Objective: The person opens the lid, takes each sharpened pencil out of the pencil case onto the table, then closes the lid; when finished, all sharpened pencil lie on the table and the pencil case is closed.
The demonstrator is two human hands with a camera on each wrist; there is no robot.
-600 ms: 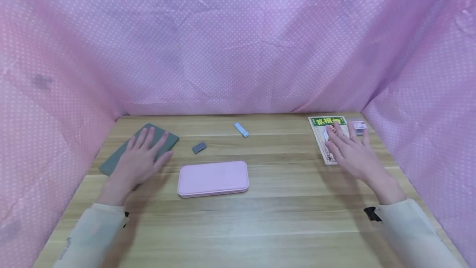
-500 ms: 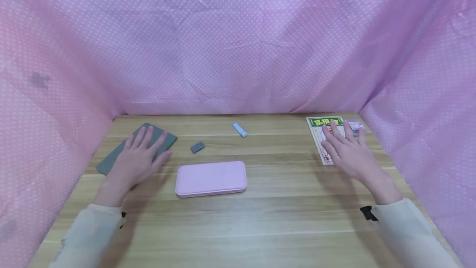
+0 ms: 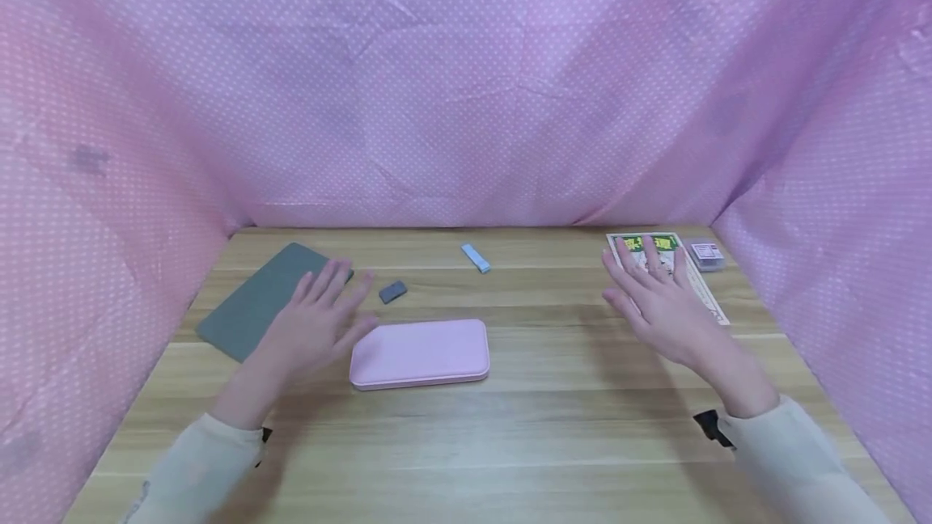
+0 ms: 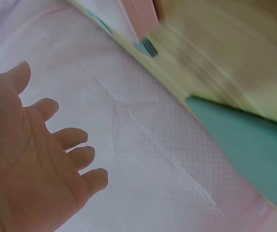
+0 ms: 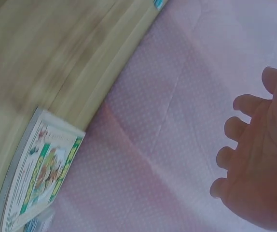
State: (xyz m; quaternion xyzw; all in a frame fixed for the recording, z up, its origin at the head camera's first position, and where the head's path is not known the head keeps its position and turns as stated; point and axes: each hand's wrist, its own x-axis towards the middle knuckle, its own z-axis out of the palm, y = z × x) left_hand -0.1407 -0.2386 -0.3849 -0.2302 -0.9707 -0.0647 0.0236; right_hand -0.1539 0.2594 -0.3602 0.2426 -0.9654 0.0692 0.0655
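Note:
A pink case (image 3: 420,352) lies flat at the middle of the wooden table (image 3: 553,427). My left hand (image 3: 320,322) hovers open just left of it, fingers spread, holding nothing; it overlaps the near corner of a grey-green pad (image 3: 262,302) (image 4: 254,145). My right hand (image 3: 651,293) floats open above the table's right side, in front of a green-titled booklet (image 3: 666,253) (image 5: 37,174), touching nothing. Both palms show empty in the wrist views, left hand (image 4: 42,159) and right hand (image 5: 259,159).
A small dark grey block (image 3: 392,291) and a light blue strip (image 3: 475,257) lie behind the pink case. A small card box (image 3: 706,255) sits at the far right corner. Pink dotted cloth (image 3: 466,87) walls the table on three sides.
Both hands have lifted and moved inward toward the pink case: the left off the grey-green pad, the right off the booklet. The head view shifted slightly.

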